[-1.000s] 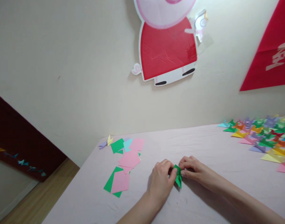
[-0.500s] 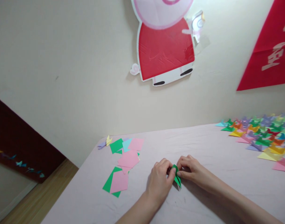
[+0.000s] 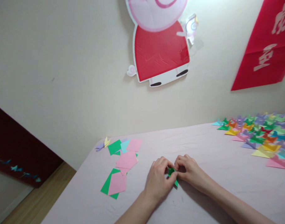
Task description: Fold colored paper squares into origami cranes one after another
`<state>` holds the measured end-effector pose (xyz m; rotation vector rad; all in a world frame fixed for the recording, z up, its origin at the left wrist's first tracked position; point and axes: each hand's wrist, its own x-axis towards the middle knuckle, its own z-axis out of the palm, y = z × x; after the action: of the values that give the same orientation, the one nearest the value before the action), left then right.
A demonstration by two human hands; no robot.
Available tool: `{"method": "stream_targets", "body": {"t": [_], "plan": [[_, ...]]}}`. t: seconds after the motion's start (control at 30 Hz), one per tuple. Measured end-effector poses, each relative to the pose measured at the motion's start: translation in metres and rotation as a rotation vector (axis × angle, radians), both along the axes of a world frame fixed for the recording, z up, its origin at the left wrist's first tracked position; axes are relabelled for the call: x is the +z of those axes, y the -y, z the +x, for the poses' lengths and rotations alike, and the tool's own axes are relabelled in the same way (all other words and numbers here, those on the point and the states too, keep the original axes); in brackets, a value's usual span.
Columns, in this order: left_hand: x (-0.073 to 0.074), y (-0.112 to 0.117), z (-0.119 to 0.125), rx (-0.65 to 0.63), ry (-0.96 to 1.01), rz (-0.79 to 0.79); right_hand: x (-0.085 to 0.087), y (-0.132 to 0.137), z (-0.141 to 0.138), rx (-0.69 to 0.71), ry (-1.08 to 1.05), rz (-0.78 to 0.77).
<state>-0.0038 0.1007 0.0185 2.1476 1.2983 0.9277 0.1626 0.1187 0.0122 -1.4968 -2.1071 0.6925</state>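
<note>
A small folded green paper piece sits low over the pale pink table cover, pinched from both sides. My left hand grips its left side with thumb and fingers curled closed. My right hand holds its right side, fingers bent together. Most of the green paper is hidden between the fingers; only a narrow tip shows below them.
Loose pink, green and light blue paper squares lie to the left of my hands. A yellow and a purple folded piece rest near the far left corner. Several coloured folded paper figures cover the far right. The table's left edge drops to a wooden floor.
Both hands have closed in tighter around the green paper, so less of it shows. The view has shifted slightly to the right and up.
</note>
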Motion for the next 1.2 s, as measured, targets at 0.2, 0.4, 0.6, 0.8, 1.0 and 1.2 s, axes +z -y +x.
{"method": "stream_targets", "body": {"t": [0.2,0.4,0.6,0.8,1.0,1.2], "plan": [[-0.0035,-0.0031,0.0002,0.008,0.043,-0.003,0.0029,0.0002,0.0010,0.011,-0.004,-0.001],[-0.0014,-0.0012,-0.0008,-0.017,0.111,-0.035,0.0043,0.0006,0.0026,0.043,-0.005,-0.005],[0.0006,0.0003,-0.0026,-0.021,0.141,-0.052,0.0031,0.0009,0.0026,0.037,-0.014,0.003],[-0.0011,-0.0008,0.0017,0.025,0.051,0.015,0.0008,-0.0001,0.0023,0.036,-0.025,0.027],[0.0044,-0.0005,-0.0018,0.021,0.184,0.004,-0.0011,0.0006,0.0049,0.042,-0.199,0.064],[-0.0049,0.0017,0.0046,0.147,0.515,-0.330,-0.0007,-0.0020,0.0090,-0.003,-0.450,0.225]]}}
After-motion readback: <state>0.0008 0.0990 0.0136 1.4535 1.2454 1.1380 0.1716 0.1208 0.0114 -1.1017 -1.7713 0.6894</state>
